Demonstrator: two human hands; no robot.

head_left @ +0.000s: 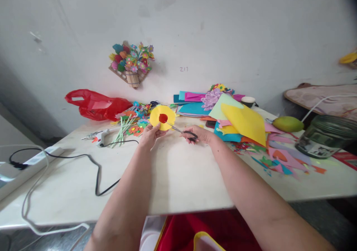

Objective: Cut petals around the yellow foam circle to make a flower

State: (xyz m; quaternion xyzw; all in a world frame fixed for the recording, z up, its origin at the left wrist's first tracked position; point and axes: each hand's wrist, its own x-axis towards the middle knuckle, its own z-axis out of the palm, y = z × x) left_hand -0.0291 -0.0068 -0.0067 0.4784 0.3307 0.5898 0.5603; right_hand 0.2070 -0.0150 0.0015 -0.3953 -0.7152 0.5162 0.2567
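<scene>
My left hand [153,134] grips a yellow paper disc [155,114] by its lower edge and holds it up above the table. A dark red round patch [163,118] sits at the disc's middle. My right hand [199,134] is closed around the black handles of a pair of scissors [176,128]. The blades point left, with their tips at the right edge of the red patch. Whether the blades are parted there is too small to tell. Just left of the disc lie paper flowers [135,129] and pale green thin strips [122,132].
A glue gun [100,137] with a black cord and a power strip [41,158] lie left. A red plastic bag [97,106] is behind them. Coloured sheets [245,121], scraps [287,158], a green mango-like fruit [288,124] and a glass jar [326,135] occupy the right.
</scene>
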